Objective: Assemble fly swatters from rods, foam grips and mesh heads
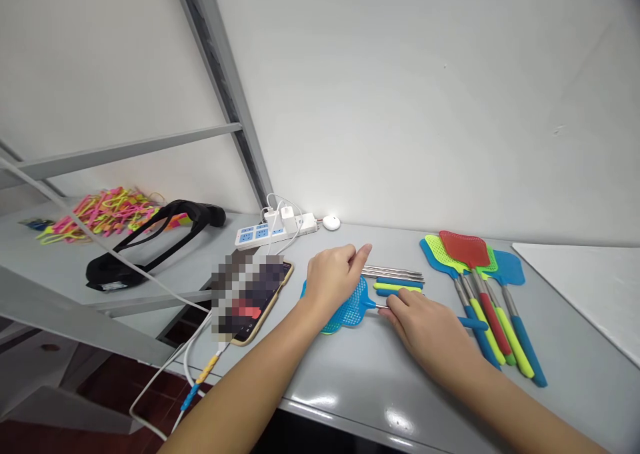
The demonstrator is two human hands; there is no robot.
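A blue fly swatter (357, 302) lies near the table's middle, its mesh head to the left and a thin metal rod to the right. My left hand (336, 275) rests over the head, thumb stretched out; its other fingers bend away out of sight. A yellow-green edge shows beneath the blue mesh. My right hand (417, 317) is closed around the rod. A blue handle (473, 323) sticks out past this hand, in line with the rod. Behind my hands are loose metal rods (395, 273) and blue and yellow-green handle grips (397, 286).
Several colourful fly swatters (487, 301) lie fanned at right, beside a white sheet (590, 294). A phone (265, 307), partly blurred, a power strip (277, 231) and a white round object (331, 223) are at left. Beyond the metal frame (225, 94) are a black headset (155, 241) and bright strips (110, 214).
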